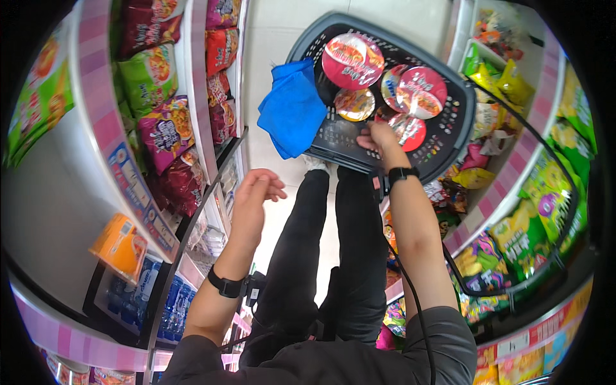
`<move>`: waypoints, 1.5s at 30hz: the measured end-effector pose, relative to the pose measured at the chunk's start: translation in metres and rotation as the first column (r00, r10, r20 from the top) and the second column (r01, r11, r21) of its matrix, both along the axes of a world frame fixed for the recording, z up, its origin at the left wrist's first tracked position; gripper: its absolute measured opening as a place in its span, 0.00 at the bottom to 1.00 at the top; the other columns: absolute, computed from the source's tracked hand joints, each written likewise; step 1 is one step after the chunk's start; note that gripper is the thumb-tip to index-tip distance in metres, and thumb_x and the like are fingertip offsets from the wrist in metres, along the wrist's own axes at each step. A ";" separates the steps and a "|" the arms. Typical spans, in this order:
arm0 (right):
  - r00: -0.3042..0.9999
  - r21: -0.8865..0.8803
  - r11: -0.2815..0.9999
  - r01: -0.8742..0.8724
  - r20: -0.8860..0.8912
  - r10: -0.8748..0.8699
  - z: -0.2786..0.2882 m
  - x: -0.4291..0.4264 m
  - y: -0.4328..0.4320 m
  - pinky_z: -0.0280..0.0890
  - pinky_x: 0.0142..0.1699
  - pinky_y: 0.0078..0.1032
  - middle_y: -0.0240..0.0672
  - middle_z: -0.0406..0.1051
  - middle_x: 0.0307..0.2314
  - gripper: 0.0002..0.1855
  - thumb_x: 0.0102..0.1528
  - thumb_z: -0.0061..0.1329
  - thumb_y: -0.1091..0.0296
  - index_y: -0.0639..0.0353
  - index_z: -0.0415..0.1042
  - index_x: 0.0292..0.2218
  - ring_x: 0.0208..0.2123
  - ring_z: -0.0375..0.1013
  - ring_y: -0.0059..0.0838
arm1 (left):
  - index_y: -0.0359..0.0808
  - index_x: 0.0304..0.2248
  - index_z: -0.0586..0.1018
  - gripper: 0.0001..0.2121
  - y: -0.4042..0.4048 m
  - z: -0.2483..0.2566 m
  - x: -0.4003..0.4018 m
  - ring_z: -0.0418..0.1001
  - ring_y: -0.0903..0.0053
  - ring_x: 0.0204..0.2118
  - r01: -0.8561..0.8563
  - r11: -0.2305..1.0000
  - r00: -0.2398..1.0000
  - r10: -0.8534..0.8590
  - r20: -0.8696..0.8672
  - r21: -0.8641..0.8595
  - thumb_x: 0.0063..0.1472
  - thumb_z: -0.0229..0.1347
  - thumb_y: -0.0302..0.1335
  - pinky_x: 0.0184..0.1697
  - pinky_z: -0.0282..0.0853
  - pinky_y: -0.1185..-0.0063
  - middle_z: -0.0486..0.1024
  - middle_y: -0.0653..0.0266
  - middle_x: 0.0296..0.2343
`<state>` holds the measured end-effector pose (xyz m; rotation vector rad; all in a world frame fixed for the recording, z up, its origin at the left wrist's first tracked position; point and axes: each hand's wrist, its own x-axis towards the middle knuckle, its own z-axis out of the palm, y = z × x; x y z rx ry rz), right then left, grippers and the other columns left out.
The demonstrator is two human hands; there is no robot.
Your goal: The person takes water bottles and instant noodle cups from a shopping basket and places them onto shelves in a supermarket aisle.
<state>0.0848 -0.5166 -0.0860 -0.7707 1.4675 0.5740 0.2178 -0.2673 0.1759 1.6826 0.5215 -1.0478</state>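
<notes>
Over a dark plastic shopping basket (332,132), my right hand (380,138) reaches in from the near side, fingers loosely bent and nothing visible between them. Right beside it lies an instant noodle cup with a red lid (413,134). Other noodle cups lie in the basket: a large red-lidded one (352,61), a smaller yellowish one (355,104) and a red one at the right (422,91), partly covering another lid. A blue cloth (293,113) drapes over the left rim. My left hand (260,187) hovers nearer me, holding nothing, fingers slightly apart.
Left shelves hold bagged noodles (166,127), an orange noodle cup (120,248) and bottled water (173,308). Snack bags (519,226) fill the right shelves. A black curved bar or cord (572,187) loops at the right. My legs (298,250) stand below the basket.
</notes>
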 end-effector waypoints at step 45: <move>0.965 -0.313 0.913 -0.263 -0.084 0.249 -0.049 0.010 0.032 0.78 0.31 0.28 0.42 0.72 0.38 0.14 0.59 0.41 0.73 0.69 0.70 0.44 0.31 0.77 0.34 | 0.32 0.37 0.73 0.09 -0.025 -0.031 -0.051 0.74 0.79 0.33 0.042 0.999 0.971 -0.037 -0.234 0.012 0.67 0.41 0.26 0.40 0.65 0.82 0.75 0.62 0.30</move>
